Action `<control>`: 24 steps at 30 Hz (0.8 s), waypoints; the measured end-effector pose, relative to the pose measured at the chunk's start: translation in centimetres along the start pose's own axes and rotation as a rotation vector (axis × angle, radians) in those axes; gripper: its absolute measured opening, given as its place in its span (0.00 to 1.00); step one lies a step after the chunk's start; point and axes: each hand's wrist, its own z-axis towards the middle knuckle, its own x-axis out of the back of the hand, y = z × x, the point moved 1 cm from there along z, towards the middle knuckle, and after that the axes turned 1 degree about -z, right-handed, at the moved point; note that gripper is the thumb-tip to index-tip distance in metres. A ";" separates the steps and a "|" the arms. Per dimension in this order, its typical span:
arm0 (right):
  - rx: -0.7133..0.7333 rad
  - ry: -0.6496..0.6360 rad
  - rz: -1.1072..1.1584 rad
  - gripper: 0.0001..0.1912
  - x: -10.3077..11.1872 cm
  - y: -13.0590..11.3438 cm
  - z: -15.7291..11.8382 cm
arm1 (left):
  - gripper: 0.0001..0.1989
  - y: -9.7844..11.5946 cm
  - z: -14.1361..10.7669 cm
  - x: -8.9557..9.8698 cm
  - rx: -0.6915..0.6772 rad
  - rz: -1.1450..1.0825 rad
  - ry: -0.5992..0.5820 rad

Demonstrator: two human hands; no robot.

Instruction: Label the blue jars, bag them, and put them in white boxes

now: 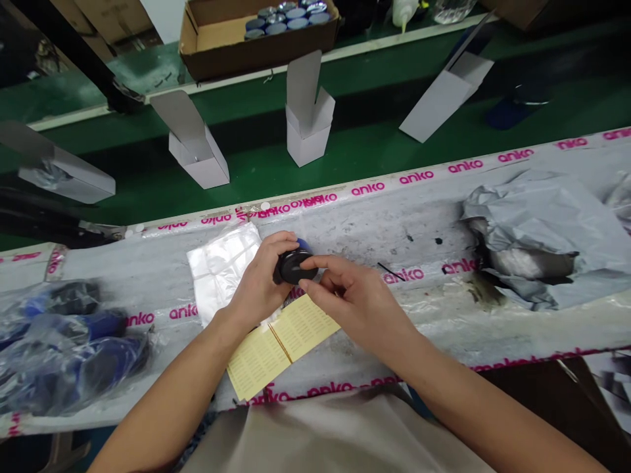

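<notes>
My left hand (261, 279) is wrapped round a dark cup-like item (294, 266) with a round black end facing up and a bit of blue at its far side. The thumb and forefinger of my right hand (345, 292) touch the near right edge of that black end; whether they pinch anything small cannot be made out. Under my hands lies a yellow sheet of small printed labels (283, 348). A stack of clear plastic bags (221, 263) sits beside my left hand, partly covered by it.
Blue items in clear plastic (73, 341) lie at the left, a torn grey bag (547, 230) at the right. Open white boxes (308, 135) stand on the green conveyor (365, 131) beyond the table. Behind is a cardboard tray (221, 56) of blue-topped items.
</notes>
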 end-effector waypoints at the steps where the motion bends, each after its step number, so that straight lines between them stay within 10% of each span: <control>1: 0.026 0.029 -0.045 0.12 -0.2 0.0 0.1 | 0.34 0.0 0.0 0.0 0.003 0.003 -0.003; 24: 0.273 0.353 -0.346 0.07 -2.7 1.0 0.5 | 0.29 -0.1 0.1 0.1 -0.009 0.026 0.015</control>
